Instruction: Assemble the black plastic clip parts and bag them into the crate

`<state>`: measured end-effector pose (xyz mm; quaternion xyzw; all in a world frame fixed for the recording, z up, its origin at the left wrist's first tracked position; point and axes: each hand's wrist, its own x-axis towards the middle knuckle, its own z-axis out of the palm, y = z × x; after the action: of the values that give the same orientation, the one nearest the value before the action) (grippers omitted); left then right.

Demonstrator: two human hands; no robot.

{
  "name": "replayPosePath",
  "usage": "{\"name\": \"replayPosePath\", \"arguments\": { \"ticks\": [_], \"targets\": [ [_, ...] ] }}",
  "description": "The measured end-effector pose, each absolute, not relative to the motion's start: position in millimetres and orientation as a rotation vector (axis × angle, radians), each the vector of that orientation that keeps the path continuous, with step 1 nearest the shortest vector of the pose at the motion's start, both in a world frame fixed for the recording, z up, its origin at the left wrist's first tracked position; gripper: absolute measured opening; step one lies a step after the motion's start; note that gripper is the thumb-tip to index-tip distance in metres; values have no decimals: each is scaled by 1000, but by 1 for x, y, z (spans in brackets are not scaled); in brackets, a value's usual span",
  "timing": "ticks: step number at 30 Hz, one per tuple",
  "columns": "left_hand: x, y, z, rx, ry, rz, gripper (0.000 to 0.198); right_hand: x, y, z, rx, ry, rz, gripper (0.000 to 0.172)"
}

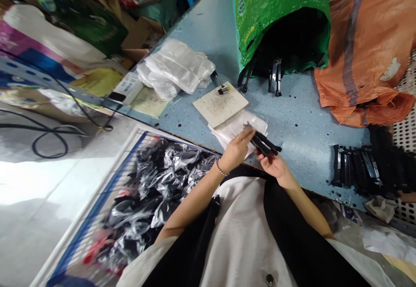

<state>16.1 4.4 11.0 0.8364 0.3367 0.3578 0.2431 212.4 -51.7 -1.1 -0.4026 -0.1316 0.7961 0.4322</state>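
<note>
- The right hand (274, 165) is curled around the lower end of a black clip (267, 144), with the fingers closed under it and the thumb on top.
- The left hand (237, 148) has its fingers drawn together, pinching the clip's other end. It wears a ring and a bead bracelet.
- The clip is held between both hands just above the table (302, 122) edge, over a stack of clear bags (242, 127).
- The clip looks like a long, narrow bar of hard plastic or metal, so it is probably light and stiff, with a smooth finish that could slip.
- Holding it by the ends, as both hands do here, seems the surest grip, and a hinged jaw could nip a finger.
- The bags look thin, limp and slick, and probably cling together.
- A board (221, 105) lies on the far part of the bag stack.
- More clips spill from a green sack (279, 1) beside an orange sack (367, 49).
- A row of clips (355, 166) lies to the right, and a basket (107, 191) of bagged pieces sits lower left.
- The green sack carries print, but it is too small to read, and no brand is legible.
</note>
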Motion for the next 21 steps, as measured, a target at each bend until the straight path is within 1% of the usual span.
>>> {"name": "replayPosePath", "arguments": {
  "ticks": [3, 6, 8, 9, 11, 13, 14, 16, 18, 19, 21],
  "targets": [
    [23, -21, 22, 2257, 695, 953, 63, 203, -42, 1, -1237, -597, 1613, 15],
    [27, -36, 32, 2211, 662, 958, 64, 199, -48, 15, -1368, -823, 1450, 19],
    [23, -42, 45, 2233, 691, 960, 59, 198, -58, 29, -1459, -1080, 1356, 21],
    [17, -45, 53, 2248, 730, 947, 54, 198, -63, 37, -1461, -1193, 1356, 24],
    [-9, -49, 74, 2251, 859, 866, 42, 199, -70, 51, -1380, -1301, 1515, 30],
    [-50, -52, 89, 2206, 1039, 667, 36, 201, -72, 62, -1310, -1282, 1703, 32],
    [-75, -54, 91, 2164, 1143, 524, 35, 203, -72, 64, -1316, -1250, 1738, 31],
    [-123, -56, 78, 2002, 1375, 144, 32, 207, -69, 63, -1373, -1160, 1691, 26],
    [-157, -61, 47, 1685, 1580, -251, 29, 210, -66, 56, -1401, -1061, 1614, 26],
    [-166, -65, 27, 1509, 1631, -372, 32, 210, -65, 50, -1403, -1022, 1603, 27],
    [-167, -79, -9, 1401, 1634, -387, 34, 210, -64, 39, -1399, -961, 1623, 29]
  ]
}}
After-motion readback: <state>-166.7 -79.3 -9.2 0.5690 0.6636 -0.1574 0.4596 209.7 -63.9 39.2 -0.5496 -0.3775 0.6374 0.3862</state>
